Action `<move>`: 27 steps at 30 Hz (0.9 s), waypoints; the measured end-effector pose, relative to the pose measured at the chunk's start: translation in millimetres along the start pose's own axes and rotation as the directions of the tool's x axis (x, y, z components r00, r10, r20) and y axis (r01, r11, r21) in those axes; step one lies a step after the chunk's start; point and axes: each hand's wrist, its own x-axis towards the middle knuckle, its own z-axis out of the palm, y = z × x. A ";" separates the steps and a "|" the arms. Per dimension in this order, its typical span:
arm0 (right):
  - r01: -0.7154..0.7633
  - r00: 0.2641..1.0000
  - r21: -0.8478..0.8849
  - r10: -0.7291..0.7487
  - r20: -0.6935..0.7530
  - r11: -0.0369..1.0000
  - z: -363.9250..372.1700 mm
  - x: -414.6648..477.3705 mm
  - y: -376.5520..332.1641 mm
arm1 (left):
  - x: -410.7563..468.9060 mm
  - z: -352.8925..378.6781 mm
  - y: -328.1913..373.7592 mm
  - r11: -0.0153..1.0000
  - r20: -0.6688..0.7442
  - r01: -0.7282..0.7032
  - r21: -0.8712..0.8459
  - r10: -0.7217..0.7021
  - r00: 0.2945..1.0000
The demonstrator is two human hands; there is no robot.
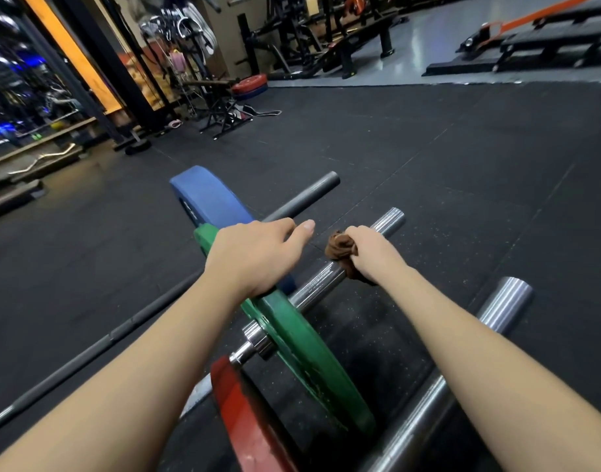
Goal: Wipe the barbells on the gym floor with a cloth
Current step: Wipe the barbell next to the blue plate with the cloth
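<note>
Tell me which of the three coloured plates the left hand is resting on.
The green plate, the middle one. The left hand lies on its top edge; the blue plate stands beyond it and the red plate nearer the camera, both untouched.

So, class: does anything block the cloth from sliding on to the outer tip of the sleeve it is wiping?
Nothing visible does. The right hand presses the brown cloth on the chrome sleeve, bare up to its tip.

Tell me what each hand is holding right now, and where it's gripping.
The right hand grips a bunched brown cloth around the green-plate barbell's chrome sleeve. The left hand holds nothing; it rests on the green plate's top rim.
</note>
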 end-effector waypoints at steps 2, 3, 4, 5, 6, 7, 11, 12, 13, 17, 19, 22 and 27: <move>0.062 0.997 0.057 -0.065 0.041 0.996 9.8 -14.4 -16.1 | 1.1 -0.6 0.6 1.000 0.003 0.001 0.010 -0.001 1.000; 0.119 0.989 0.120 -0.128 0.077 0.986 16.1 -26.0 -26.2 | 1.0 -0.7 0.8 1.000 0.002 0.002 0.013 -0.002 1.000; 0.184 0.973 0.188 -0.206 0.104 0.965 23.3 -38.3 -35.8 | 0.4 -1.4 1.3 1.000 -0.004 0.003 0.014 -0.003 1.000; 0.244 0.954 0.238 -0.276 0.115 0.940 29.9 -51.9 -46.0 | -0.1 -2.3 1.8 1.000 -0.011 0.003 0.016 -0.003 1.000; 0.285 0.936 0.278 -0.328 0.124 0.918 35.9 -63.3 -55.2 | -0.6 -3.1 2.1 1.000 -0.018 0.002 0.016 -0.001 1.000; 0.308 0.924 0.302 -0.359 0.133 0.902 38.8 -71.5 -63.3 | -1.8 -3.3 2.4 1.000 -0.022 0.002 0.010 -0.002 1.000; 0.300 0.879 0.262 -0.372 0.297 0.917 26.2 -58.6 -82.5 | -4.2 -3.5 3.2 1.000 -0.044 -0.007 0.000 0.007 0.999; 0.279 0.871 0.218 -0.342 0.352 0.935 18.3 -49.3 -82.8 | -4.4 -3.0 3.2 1.000 -0.046 -0.012 -0.001 0.011 0.999; 0.248 0.870 0.168 -0.296 0.394 0.954 10.2 -40.4 -81.6 | -4.7 -2.8 3.5 1.000 -0.047 -0.015 0.000 0.015 0.999; 0.142 0.933 0.204 -0.200 0.299 0.969 11.1 -36.4 -68.4 | -1.8 -3.4 3.5 1.000 -0.021 -0.013 0.024 0.013 1.000; 0.162 0.957 0.255 -0.214 0.193 0.953 24.1 -45.9 -60.1 | -2.7 -3.0 3.4 0.999 -0.001 -0.001 0.038 0.001 1.000; 0.167 0.968 0.179 -0.196 0.156 0.969 27.9 -41.1 -45.9 | 2.1 -0.3 1.2 0.997 0.034 -0.003 0.073 0.001 0.999; -0.121 0.981 0.355 0.166 -0.101 0.927 7.5 -20.9 -4.9 | 4.1 0.5 -2.1 0.994 0.108 0.026 0.108 -0.038 0.993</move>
